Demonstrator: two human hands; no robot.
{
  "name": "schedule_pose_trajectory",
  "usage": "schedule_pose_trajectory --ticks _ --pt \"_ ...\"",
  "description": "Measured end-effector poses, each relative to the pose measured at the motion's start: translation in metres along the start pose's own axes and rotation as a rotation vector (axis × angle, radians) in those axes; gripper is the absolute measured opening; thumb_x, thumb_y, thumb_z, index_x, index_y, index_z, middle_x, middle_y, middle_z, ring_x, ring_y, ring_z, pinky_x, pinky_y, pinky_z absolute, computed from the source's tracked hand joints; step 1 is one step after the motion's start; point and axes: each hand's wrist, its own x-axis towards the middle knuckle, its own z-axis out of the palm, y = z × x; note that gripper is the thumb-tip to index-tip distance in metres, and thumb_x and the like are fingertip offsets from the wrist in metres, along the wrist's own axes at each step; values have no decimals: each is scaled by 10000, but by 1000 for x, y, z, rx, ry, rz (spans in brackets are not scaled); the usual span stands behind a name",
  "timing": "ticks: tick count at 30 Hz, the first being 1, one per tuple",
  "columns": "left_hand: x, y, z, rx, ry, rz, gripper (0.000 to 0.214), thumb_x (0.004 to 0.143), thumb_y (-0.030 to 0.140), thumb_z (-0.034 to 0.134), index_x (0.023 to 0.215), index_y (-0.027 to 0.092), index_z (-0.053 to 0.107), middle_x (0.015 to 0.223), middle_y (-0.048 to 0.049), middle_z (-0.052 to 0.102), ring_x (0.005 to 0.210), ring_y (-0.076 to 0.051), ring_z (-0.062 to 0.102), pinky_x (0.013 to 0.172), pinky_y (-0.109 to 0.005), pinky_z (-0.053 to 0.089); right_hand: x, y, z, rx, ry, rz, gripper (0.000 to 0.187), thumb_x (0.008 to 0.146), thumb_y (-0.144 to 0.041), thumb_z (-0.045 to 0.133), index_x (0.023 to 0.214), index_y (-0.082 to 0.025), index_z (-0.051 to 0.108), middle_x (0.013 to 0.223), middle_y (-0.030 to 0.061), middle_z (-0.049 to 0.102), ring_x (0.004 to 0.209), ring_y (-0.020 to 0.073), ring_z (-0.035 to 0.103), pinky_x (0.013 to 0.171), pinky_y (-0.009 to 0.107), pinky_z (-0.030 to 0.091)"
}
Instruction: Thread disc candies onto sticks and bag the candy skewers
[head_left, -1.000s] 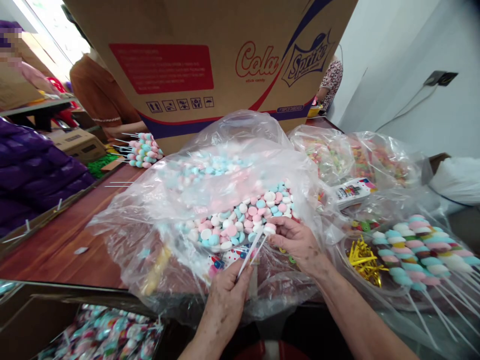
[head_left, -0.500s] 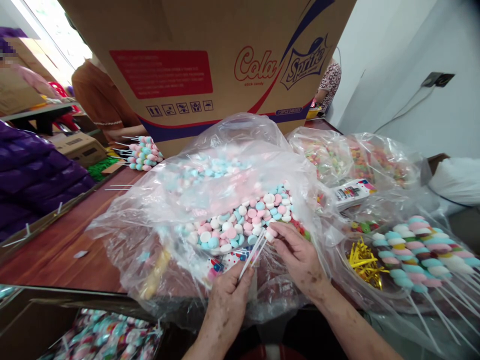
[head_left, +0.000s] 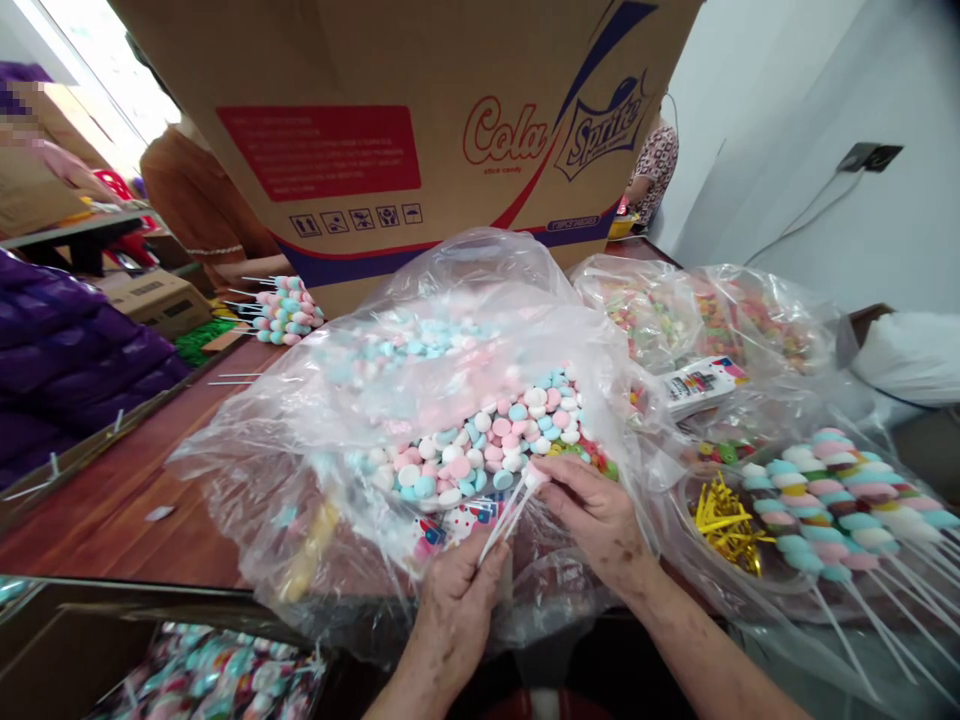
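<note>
My left hand [head_left: 457, 595] is closed around the lower ends of a few thin white sticks [head_left: 501, 530], which slant up to the right. At their upper tips, my right hand [head_left: 600, 520] pinches a pale pink and white marshmallow [head_left: 534, 476] between thumb and fingers. Whether the tips have gone into it is hard to see. Just beyond both hands, loose pink, white and blue marshmallows [head_left: 457, 462] spill from the mouth of a large clear plastic bag [head_left: 480, 268]. Red and green gummy candies [head_left: 592, 458] lie beside them, near my right fingers.
Marshmallow skewers [head_left: 832, 500] lie at right beside gold twist ties [head_left: 726, 525]. Printed cards [head_left: 701, 388] rest near bags of coloured candy [head_left: 772, 315]. A big cardboard box [head_left: 442, 60] blocks the back. More skewers [head_left: 285, 312] sit at back left; an open carton [head_left: 45, 660] stands lower left.
The marshmallow in my right fingers has come down slightly onto the stick tips, and the right hand has lowered a little. My left hand keeps its grip; the view has shifted slightly.
</note>
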Motion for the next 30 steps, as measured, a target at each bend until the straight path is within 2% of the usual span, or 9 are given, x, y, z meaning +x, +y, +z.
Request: schedule_pose_trajectory --ticks 6,9,14,17,22,25,28,30 --pt "5 4 -8 -13 -60 9 345 906 428 506 906 150 712 576 41 408 533 -118 323 489 -219 266 -1 -3 -4 26 -52 7 241 895 -210 597 1103 -243 713 1081 34 721 999 158 675 918 271 543" --pt "5 6 -6 -66 -3 -18 360 882 444 535 951 150 731 575 33 440 542 -122 331 485 -215 270 -8 -2 -3 -46 -54 -27 268 904 -194 578 1138 -236 702 1114 43 717 1036 168 671 938 276 542" --pt "4 7 1 -133 103 -60 357 811 485 606 759 154 729 528 29 444 547 -136 371 492 -221 301 -22 1 8 -214 10 -134 361 922 -159 513 1256 -210 640 1170 92 690 1065 195 666 950 307 547" --pt "4 6 6 -142 116 -81 329 800 472 617 763 157 705 518 41 427 521 -129 353 475 -224 280 -27 -3 17 -252 29 -136 402 924 -138 474 1297 -211 605 1181 99 683 1069 199 663 946 320 552" --pt "8 4 10 -143 88 -94 310 840 433 564 699 158 593 516 59 385 498 -110 333 469 -220 258 -33 -19 29 -227 -115 -179 429 905 -89 430 1281 -207 600 1124 94 698 1039 189 665 932 318 552" --pt "10 7 12 -155 106 -116 329 845 446 563 675 164 571 496 67 387 470 -97 326 449 -214 241 -28 -20 17 -223 -164 -203 408 909 -94 435 1270 -198 592 1164 85 684 1069 180 648 953 303 532" --pt "9 11 13 -219 170 -165 356 830 491 586 681 168 577 475 76 397 421 -78 295 417 -212 205 -15 -12 -9 -355 -46 -166 322 932 -139 456 1218 -175 600 1123 94 691 1031 186 649 936 314 524" --pt "8 13 13 -275 201 -193 379 806 526 608 684 169 576 455 82 402 390 -66 269 401 -211 183 -6 -6 -24 -519 0 -126 231 930 -175 480 1102 -161 634 1003 101 697 937 215 649 865 357 535"
